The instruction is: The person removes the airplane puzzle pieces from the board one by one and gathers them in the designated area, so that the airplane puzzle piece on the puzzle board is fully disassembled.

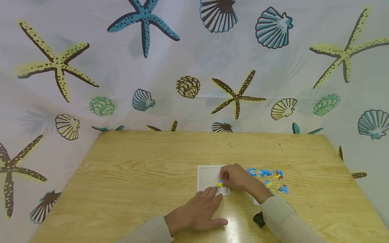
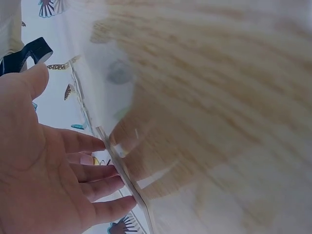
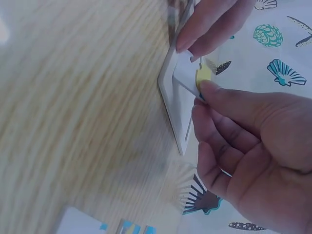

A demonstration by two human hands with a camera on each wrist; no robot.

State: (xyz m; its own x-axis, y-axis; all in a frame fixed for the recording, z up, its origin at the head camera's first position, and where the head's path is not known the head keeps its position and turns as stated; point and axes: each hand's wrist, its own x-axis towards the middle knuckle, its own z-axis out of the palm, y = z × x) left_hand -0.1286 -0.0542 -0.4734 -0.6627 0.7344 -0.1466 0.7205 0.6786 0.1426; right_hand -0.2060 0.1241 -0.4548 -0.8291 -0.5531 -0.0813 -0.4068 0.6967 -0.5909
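Note:
My right hand point(image 1: 235, 177) pinches a small yellow-and-blue jigsaw piece point(image 1: 220, 184) between thumb and fingers, over the lower right part of a white puzzle tray point(image 1: 204, 167). In the right wrist view the piece's yellow face shows beside the thumb, and a pale flat piece point(image 3: 185, 73) lies within the tray's raised border next to it. My left hand point(image 1: 202, 211) lies with fingers extended, their tips on the tray's near edge and the thumb spread to the right. From the left wrist, those fingertips touch the tray's rim point(image 2: 127, 180).
Several loose blue, yellow and red jigsaw pieces point(image 1: 265, 173) lie in two rows right of the tray, partly behind the right forearm. A white card corner point(image 1: 256, 201) and a black strap-like object point(image 1: 259, 220) show by the right sleeve. A shell-patterned curtain point(image 1: 182, 111) backs the wooden table point(image 1: 136, 168).

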